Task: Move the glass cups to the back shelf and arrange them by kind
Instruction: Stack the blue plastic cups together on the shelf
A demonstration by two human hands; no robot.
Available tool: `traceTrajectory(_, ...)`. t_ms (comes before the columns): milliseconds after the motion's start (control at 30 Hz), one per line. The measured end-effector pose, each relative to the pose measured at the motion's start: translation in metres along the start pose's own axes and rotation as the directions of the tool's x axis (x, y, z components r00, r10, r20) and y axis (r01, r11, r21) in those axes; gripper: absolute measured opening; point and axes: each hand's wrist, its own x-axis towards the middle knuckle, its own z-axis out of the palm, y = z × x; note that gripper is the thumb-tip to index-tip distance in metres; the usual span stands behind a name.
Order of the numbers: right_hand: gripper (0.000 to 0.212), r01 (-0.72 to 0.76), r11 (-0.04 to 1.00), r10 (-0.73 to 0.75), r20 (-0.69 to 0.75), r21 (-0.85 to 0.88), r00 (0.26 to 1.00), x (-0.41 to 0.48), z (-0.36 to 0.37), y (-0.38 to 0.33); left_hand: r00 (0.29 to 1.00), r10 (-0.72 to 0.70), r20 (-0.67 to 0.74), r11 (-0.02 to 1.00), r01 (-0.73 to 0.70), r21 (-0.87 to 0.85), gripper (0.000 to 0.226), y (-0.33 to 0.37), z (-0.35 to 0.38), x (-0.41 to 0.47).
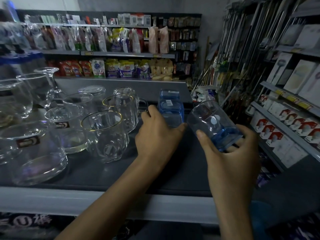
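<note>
My right hand (230,153) grips a blue glass tumbler (213,122), tilted with its mouth toward the upper left, above the dark shelf (173,170). My left hand (159,132) holds a blue square glass cup (171,111) standing upside down on the shelf, with another blue one (168,94) behind it. To the left stand two gold-rimmed clear mugs (105,134) (123,108). Clear bowls (34,153) and an upturned stemmed glass (52,85) fill the left side.
The shelf has a pale front edge (121,203). A rack of bagged goods (112,66) stands beyond it. On the right, shelves hold white boxes (285,129) and metal rods (239,54) hang above.
</note>
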Motion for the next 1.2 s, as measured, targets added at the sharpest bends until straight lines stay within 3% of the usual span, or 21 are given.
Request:
traceTrajectory(333, 0.096, 0.008, 1.0, -0.008, 0.002, 0.014, 1.0, 0.0, -0.001, 0.003, 1.0, -0.013, -0.02, 0.998, 0.011, -0.058, 0.073, 0.0, -0.003, -0.002)
traceTrajectory(633, 0.075, 0.048, 0.99, -0.04, -0.065, 0.129, 0.997, 0.001, -0.003, 0.0, 0.998, -0.012, 0.067, 0.997, 0.017, -0.081, 0.075, 0.001, -0.014, -0.009)
traceTrajectory(767, 0.083, 0.104, 0.988, -0.095, -0.085, 0.113, 0.992, -0.002, -0.006, -0.003, 0.992, 0.08, 0.102, 0.991, -0.069, -0.112, 0.061, -0.002, -0.024, -0.029)
traceTrajectory(833, 0.085, 0.103, 0.982, -0.091, -0.083, 0.158, 0.992, -0.004, -0.007, -0.005, 0.984, 0.145, 0.105, 0.974, -0.123, -0.19, 0.067, -0.008, -0.031, -0.044)
traceTrajectory(967, 0.081, 0.082, 0.962, -0.085, 0.002, 0.261, 0.996, -0.01, -0.01, -0.016, 0.962, 0.275, 0.001, 0.943, -0.269, -0.194, 0.091, -0.023, -0.046, -0.065)
traceTrajectory(1200, 0.068, 0.143, 0.955, -0.214, 0.27, 0.259, 0.939, -0.011, -0.012, -0.017, 0.885, 0.434, 0.166, 0.882, -0.38, -0.28, 0.082, -0.04, -0.052, -0.058)
